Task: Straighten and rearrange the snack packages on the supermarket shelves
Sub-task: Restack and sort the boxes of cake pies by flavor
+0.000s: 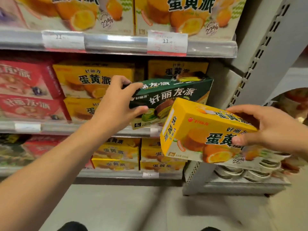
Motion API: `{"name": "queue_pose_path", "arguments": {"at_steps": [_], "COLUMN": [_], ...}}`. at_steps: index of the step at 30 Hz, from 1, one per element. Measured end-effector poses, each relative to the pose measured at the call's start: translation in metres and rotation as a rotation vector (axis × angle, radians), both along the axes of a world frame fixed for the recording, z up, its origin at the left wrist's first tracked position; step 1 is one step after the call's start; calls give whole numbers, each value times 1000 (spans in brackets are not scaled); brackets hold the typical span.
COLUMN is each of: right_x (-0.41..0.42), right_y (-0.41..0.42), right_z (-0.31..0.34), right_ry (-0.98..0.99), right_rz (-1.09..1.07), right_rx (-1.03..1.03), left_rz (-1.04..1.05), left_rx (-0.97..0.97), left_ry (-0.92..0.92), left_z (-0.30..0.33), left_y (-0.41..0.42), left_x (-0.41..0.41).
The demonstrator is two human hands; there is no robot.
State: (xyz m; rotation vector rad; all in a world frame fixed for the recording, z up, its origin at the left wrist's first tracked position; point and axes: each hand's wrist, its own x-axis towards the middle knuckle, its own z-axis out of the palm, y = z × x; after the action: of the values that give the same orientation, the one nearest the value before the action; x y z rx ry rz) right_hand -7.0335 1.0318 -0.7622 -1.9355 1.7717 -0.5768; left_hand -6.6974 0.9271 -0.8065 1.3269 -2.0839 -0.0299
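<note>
Our left hand [116, 99] grips the left end of a green box [168, 95], fingers over its top edge and thumb under its front. The green box is tilted, its right end raised, at the front of the middle shelf [66, 127]; it shows white lettering and a chocolate pie picture. Our right hand [270, 129] holds a yellow box [200, 130] by its right end, thumb on the front face, in the air before the shelves, tilted and overlapping the green box's lower right corner. On the middle shelf behind we count three yellow boxes [95, 77] in view and two red boxes [25, 80], stacked. The top shelf carries two price tags [166, 42].
</note>
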Motion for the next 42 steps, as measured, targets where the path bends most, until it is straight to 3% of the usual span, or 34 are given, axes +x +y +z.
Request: {"name": "queue_pose_path", "arguments": {"at_steps": [5, 9, 16, 19, 23, 26, 32, 39, 42], "right_x": [17, 26, 59, 67, 76, 80, 92, 97, 108], "right_y": [-2, -18, -77, -100, -137, -165, -195, -195, -169], "right_z": [46, 57, 31, 22, 18, 17, 15, 17, 9], "right_ry": [-89, -97, 656, 775, 778, 705, 773, 709, 772], "right_rz": [76, 77, 46, 14, -55, -64, -107, -32, 159], "right_rx": [-63, -203, -413, -402, -396, -279, -66, -128, -436], "left_rz": [-5, 11, 15, 10, 21, 38, 87, 64, 58], "left_rx": [31, 168, 273, 263, 251, 254, 252, 288, 298], "left_ry": [-3, -73, -76, -18, 8, 39, 139, 191, 210], "left_z": [-27, -71, -114, -112, -106, -105, -112, -118, -116], "left_y": [36, 49, 51, 52, 51, 53, 64, 65, 63], "left_x": [60, 81, 77, 76, 75, 75, 86, 94, 93]}}
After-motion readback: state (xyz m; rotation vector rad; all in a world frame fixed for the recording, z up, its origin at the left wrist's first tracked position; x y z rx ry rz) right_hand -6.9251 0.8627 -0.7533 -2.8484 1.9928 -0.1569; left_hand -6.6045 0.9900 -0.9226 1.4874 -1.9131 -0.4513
